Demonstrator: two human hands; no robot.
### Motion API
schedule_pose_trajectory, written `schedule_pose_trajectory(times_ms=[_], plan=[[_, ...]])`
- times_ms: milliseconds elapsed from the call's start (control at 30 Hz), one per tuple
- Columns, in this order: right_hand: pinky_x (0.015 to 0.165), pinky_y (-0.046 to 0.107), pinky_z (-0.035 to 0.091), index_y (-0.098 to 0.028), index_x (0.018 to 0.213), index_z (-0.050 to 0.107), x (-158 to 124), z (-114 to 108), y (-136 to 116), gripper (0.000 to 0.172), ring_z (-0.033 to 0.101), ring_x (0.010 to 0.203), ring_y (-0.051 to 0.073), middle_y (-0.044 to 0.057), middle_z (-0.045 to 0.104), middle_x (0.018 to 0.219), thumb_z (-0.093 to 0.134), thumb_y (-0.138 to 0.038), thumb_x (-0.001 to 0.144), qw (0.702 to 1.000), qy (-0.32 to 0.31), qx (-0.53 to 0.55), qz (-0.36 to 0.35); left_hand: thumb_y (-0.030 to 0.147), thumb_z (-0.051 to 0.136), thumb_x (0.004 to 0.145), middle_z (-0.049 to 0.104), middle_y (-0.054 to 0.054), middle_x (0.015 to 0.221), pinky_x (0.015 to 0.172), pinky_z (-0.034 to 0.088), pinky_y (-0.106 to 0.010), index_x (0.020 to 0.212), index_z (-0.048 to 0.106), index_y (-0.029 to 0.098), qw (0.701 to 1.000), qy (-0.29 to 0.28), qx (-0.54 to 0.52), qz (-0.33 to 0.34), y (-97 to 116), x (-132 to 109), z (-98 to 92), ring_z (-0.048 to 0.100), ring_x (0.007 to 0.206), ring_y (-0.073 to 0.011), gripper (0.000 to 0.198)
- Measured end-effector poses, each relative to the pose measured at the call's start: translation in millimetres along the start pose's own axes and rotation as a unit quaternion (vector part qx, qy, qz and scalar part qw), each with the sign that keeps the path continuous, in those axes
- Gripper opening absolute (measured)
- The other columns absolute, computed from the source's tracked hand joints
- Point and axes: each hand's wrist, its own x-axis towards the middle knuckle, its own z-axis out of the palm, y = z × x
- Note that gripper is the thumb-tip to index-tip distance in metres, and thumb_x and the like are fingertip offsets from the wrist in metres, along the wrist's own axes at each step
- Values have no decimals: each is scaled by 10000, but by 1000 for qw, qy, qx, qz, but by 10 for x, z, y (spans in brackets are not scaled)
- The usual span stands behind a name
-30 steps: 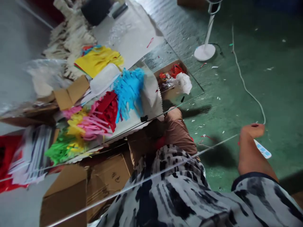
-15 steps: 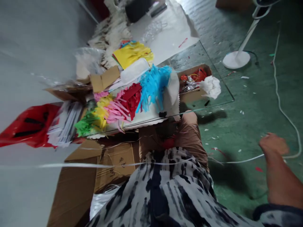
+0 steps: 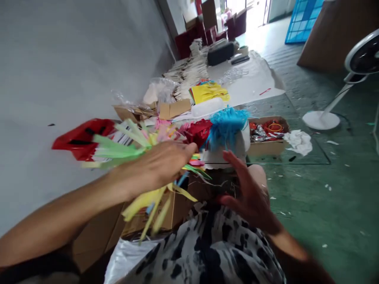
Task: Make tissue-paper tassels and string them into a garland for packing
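My left hand [image 3: 166, 161] is closed round a bundle of paper strips [image 3: 145, 201] in green, yellow, pink and blue. Loose strip ends fan out on both sides of the fist and hang below it, slightly blurred. My right hand [image 3: 248, 193] is open over my lap with thumb and fingers apart, holding nothing. Beyond the hands, on the glass table [image 3: 310, 159], lie a bunch of blue fringed paper [image 3: 229, 122] and a dark red paper piece [image 3: 199, 132].
A cardboard box [image 3: 266, 148] of red and silvery items stands at the right, beside crumpled white tissue [image 3: 299, 142]. Yellow fringed paper [image 3: 209, 92] lies farther back. A red plastic bag [image 3: 83, 138] is by the wall; a white fan [image 3: 321, 119] stands on the floor.
My left hand has come into view gripping the paper strips. My right hand has moved from the far right to in front of my lap. The view has tilted up.
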Motion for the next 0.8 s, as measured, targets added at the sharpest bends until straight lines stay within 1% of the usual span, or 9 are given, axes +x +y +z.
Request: schedule_pose_trajectory(times_ms=[67,167,300,400,467,533,600,700,800], plan=[[1282,532,362,-419,1663,275,190,232,24,892,371,1576,363,15,337,1735,763,-506,922,998,-43,50,-10,178,617,931,727,-80,937,813,521,-349,1153,673,192,993,38,-101,53,38,141,286,706,858,-240,229],[1126,452,531,-380,1640,312,268,436,167,817,621,1349,281,83,483,1620,748,-419,949,991,17,125,47,259,617,964,722,-151,1290,916,538,-362,1438,574,196,978,62,-175,96,23,308,605,722,1133,-281,480],[843,293,587,-260,1372,607,179,464,290,473,710,998,192,44,720,1134,727,-451,956,961,3,217,172,256,650,931,503,-218,1611,1161,461,-458,1674,258,158,973,35,-216,79,-64,406,835,523,1479,-337,846],[636,239,486,-194,1017,689,101,353,322,315,607,725,132,-6,655,818,732,-497,943,951,0,218,219,204,702,852,483,-223,1628,1229,395,-536,1703,137,143,966,-4,-246,85,-153,418,984,455,1529,-363,1023],[584,237,437,-207,1091,672,75,288,323,354,560,667,119,-18,639,808,776,-492,909,952,-14,207,225,181,709,829,482,-223,1629,1268,315,-594,1708,101,150,959,-7,-264,98,-190,423,1098,432,1543,-371,1068],[608,249,470,-242,1326,589,82,279,308,603,611,715,144,-11,674,878,845,-490,839,953,-44,202,224,172,685,849,491,-224,1622,1287,260,-615,1709,63,148,953,-4,-286,105,-172,437,1213,452,1531,-360,1062],[668,277,525,-251,1413,512,113,340,294,784,672,813,187,8,703,940,881,-526,777,956,-47,189,217,191,641,900,475,-238,1629,1283,257,-621,1707,20,132,947,-2,-304,100,-84,461,1315,470,1518,-353,1020],[706,295,545,-228,1253,567,161,501,313,550,677,824,194,19,703,922,749,-590,881,967,47,117,221,250,623,955,365,-244,1693,1272,241,-660,1713,30,171,940,22,-323,107,115,520,1454,419,1548,-377,966],[674,284,529,-218,1058,601,157,592,381,349,639,735,169,12,680,842,614,-558,983,962,141,18,234,249,717,911,448,-219,1653,1241,347,-611,1718,14,227,904,59,-399,144,233,589,1599,493,1499,-361,1071]])
